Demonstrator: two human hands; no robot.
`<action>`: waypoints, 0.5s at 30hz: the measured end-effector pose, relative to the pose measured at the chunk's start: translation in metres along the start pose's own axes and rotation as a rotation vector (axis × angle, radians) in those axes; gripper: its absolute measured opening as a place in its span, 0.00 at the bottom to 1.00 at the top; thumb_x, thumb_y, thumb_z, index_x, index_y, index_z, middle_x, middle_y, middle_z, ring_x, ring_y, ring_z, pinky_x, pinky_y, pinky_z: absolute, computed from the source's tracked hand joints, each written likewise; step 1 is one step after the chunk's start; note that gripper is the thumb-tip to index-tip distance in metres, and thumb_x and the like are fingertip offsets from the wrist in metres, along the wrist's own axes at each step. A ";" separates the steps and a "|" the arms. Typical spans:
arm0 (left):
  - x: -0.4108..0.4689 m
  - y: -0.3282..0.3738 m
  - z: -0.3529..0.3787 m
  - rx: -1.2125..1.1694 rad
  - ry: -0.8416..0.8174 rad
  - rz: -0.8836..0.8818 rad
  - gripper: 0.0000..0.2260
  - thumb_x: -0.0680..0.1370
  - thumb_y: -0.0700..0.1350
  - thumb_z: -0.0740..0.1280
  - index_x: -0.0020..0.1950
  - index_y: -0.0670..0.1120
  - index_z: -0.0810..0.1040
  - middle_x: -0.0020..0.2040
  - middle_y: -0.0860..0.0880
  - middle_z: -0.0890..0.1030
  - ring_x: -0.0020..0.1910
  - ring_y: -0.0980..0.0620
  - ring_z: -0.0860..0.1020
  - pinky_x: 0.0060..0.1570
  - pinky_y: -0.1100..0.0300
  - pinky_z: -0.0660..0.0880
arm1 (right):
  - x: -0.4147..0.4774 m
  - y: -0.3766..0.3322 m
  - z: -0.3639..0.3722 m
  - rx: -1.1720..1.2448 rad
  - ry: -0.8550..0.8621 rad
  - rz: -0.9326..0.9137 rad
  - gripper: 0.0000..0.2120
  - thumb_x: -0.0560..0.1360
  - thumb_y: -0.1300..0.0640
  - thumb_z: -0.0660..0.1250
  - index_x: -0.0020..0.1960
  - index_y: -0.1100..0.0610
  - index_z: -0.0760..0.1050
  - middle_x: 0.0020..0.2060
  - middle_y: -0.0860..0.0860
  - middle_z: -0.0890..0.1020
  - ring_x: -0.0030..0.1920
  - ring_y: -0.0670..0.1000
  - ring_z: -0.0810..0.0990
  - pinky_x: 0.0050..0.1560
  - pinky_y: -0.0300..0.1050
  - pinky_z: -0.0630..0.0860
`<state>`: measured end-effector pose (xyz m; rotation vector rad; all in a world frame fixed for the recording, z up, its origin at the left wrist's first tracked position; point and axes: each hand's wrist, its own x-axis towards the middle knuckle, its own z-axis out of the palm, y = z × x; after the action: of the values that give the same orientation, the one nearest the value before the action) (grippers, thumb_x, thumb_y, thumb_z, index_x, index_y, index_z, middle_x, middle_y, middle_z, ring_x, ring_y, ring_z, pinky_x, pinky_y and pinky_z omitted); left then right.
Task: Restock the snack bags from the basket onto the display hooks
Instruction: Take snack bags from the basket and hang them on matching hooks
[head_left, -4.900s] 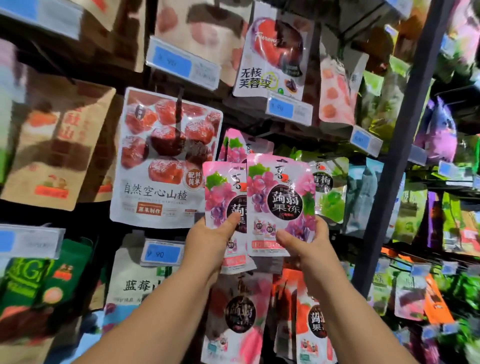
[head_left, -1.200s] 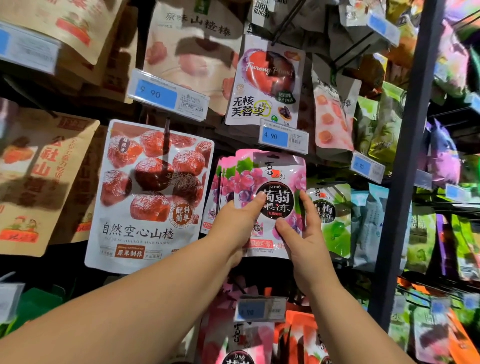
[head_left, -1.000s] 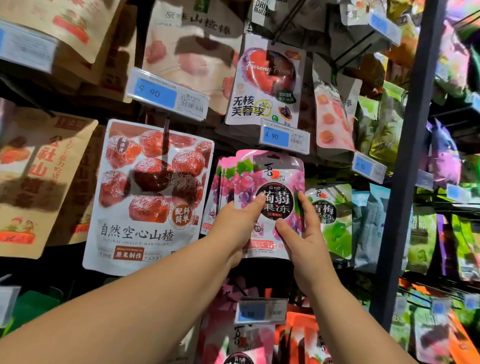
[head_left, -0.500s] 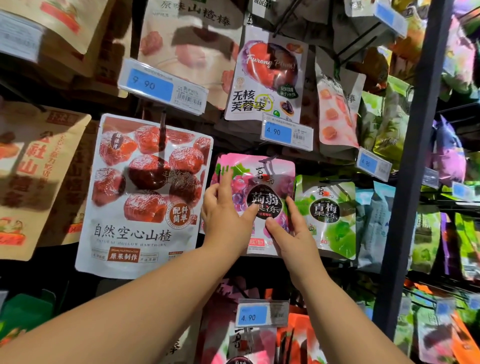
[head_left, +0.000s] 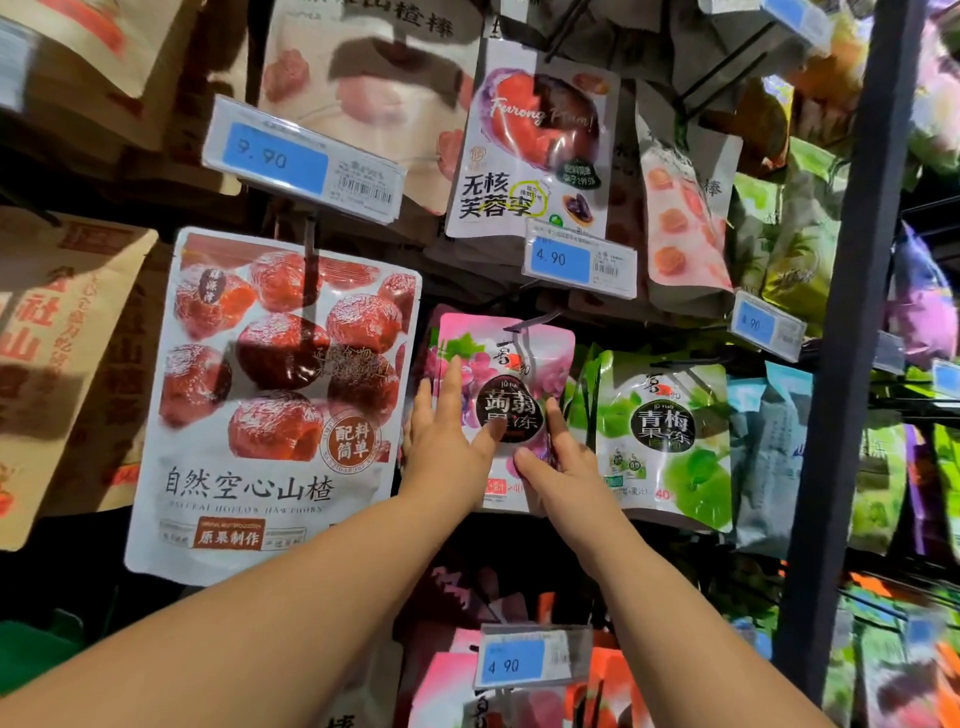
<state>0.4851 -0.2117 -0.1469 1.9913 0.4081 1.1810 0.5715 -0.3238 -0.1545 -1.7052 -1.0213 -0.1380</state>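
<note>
Nearest the camera, two bare forearms are stretched up to the rack. The left hand (head_left: 441, 441) is laid flat on the pink grape-printed jelly pouch (head_left: 514, 358), fingers straight and spread. The right hand (head_left: 563, 470) is set against its lower right edge with fingers extended, so neither grip is closed on it. Seconds earlier the pouch was pinched in both hands and held out before the display; now it is hung on the thin black wire hook (head_left: 535, 321) and pressed back. This bag is therefore judged restocked, and another would be fetched from the basket, which is not in view. Just beside it hang a large white hawthorn bag (head_left: 270, 405) on the left and a green plum jelly pouch (head_left: 670, 431) on the right. Further right, a dark metal upright (head_left: 852, 338) divides the crowded shop racking.
</note>
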 end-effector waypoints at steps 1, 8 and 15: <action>0.003 -0.002 0.000 0.020 0.009 -0.006 0.35 0.81 0.53 0.64 0.78 0.65 0.43 0.81 0.51 0.42 0.80 0.45 0.47 0.75 0.46 0.51 | 0.004 0.002 0.001 -0.009 -0.003 0.010 0.35 0.80 0.49 0.65 0.78 0.35 0.49 0.63 0.49 0.64 0.60 0.44 0.69 0.69 0.44 0.63; 0.015 -0.014 0.003 -0.022 -0.006 -0.026 0.35 0.82 0.52 0.63 0.78 0.66 0.42 0.81 0.51 0.41 0.80 0.45 0.50 0.75 0.48 0.53 | 0.023 0.017 0.019 0.013 -0.011 0.016 0.34 0.79 0.45 0.65 0.75 0.29 0.49 0.69 0.50 0.67 0.66 0.52 0.72 0.73 0.54 0.66; 0.010 -0.014 0.009 -0.001 0.008 -0.020 0.34 0.82 0.52 0.62 0.78 0.64 0.40 0.81 0.51 0.39 0.80 0.43 0.48 0.75 0.47 0.53 | 0.021 0.019 0.017 -0.038 0.016 -0.024 0.40 0.68 0.34 0.63 0.75 0.27 0.46 0.70 0.51 0.68 0.66 0.53 0.73 0.70 0.57 0.69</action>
<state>0.4991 -0.2005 -0.1535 1.9776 0.4301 1.1770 0.5915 -0.2985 -0.1638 -1.7241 -1.0334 -0.1868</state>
